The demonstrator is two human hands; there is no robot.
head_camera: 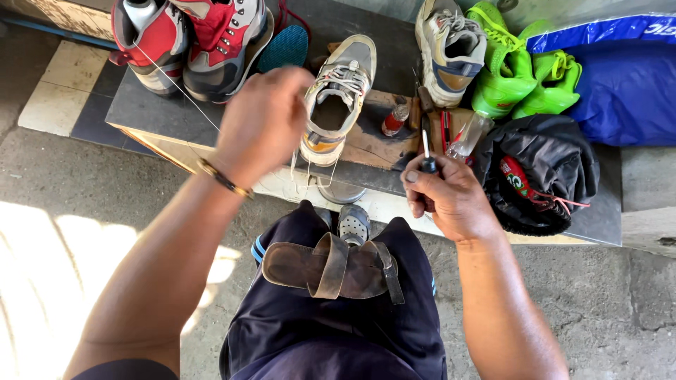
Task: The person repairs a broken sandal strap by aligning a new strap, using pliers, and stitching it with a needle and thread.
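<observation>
A worn brown sandal [331, 268] lies across my lap on dark blue trousers. My left hand [262, 123], with a thin bracelet at the wrist, is raised and closed, pinching a white thread [176, 86] that runs taut up and to the left. My right hand [451, 197] grips a black-handled awl [427, 158], its metal tip pointing up. Between my hands, on the stone ledge [148, 112], a grey and white sneaker [338, 98] rests with its toe away from me.
Red and grey boots [190, 42] stand at the ledge's left. Another grey sneaker [448, 49], bright green shoes [521, 77], a blue bag [627, 77], a black bag [542, 169], a small red bottle [394, 119] and a grey clog [352, 224] by my knees. Concrete ground surrounds me.
</observation>
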